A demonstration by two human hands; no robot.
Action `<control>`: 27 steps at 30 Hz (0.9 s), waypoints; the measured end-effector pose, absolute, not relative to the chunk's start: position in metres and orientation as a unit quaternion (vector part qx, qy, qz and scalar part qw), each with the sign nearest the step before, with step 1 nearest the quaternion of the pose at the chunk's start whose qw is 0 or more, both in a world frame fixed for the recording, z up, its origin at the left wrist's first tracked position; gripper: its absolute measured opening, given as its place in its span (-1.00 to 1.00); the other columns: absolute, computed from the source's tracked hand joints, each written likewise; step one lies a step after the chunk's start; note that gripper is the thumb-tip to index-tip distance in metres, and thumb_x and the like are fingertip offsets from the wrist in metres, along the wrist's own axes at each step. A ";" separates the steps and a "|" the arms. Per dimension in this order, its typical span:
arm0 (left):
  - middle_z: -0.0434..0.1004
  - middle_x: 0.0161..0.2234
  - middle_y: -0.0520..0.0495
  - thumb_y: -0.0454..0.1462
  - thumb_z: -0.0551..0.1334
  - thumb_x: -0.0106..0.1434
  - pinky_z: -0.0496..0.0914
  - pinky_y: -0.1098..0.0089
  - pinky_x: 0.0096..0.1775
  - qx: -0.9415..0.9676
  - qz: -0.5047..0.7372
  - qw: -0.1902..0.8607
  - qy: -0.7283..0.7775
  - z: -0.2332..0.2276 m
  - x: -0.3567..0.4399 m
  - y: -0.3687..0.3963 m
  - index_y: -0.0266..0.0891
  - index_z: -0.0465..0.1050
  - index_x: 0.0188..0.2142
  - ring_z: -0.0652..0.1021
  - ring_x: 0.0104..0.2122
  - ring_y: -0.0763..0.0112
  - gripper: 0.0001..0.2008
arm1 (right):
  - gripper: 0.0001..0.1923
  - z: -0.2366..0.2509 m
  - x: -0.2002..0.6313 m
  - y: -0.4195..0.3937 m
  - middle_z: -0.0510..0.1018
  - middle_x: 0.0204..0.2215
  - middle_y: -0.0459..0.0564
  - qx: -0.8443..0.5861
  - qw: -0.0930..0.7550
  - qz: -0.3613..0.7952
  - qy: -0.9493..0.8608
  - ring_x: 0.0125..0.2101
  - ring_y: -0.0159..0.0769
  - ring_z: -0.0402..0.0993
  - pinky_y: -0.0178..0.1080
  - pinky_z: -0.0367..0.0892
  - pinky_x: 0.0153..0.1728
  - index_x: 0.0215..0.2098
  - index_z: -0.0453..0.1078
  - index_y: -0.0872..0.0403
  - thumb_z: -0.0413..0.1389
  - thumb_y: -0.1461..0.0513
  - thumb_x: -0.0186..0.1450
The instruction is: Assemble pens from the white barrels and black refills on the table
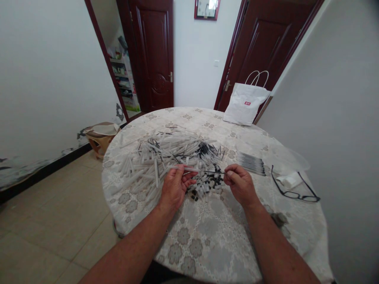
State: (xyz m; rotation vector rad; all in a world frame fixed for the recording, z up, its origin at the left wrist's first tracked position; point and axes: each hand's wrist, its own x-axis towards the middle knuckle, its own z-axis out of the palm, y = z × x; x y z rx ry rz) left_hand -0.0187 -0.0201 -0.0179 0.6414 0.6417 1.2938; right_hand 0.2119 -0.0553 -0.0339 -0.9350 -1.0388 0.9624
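My left hand pinches a translucent white plastic tube above the heap, its fingers partly curled under it. My right hand is closed on the far end of a thin black rod, which lies in line with the tube. The rod's left tip meets the tube's right end; whether it sits inside I cannot tell. Behind and left of my hands spreads a pile of similar white tubes. Dark thin rods lie on its right part. Small black and white caps are scattered between my hands.
A row of finished-looking pens lies right of my right hand. Beyond them are black-framed glasses and a white tissue roll. A white paper bag stands at the back of the round cloth-covered table. A stool stands left.
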 end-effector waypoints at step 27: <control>0.66 -0.35 -0.14 -0.10 0.46 0.14 0.55 0.43 -0.45 0.321 0.508 0.758 0.253 -0.014 -0.022 -0.025 -0.31 0.51 -0.22 0.67 -0.39 0.30 -0.64 | -0.85 -0.017 0.176 -0.072 0.54 -0.31 0.00 -0.452 0.329 0.240 -0.794 -0.32 -0.31 0.44 -0.28 0.32 -0.26 -0.18 0.51 0.05 0.16 0.16 0.38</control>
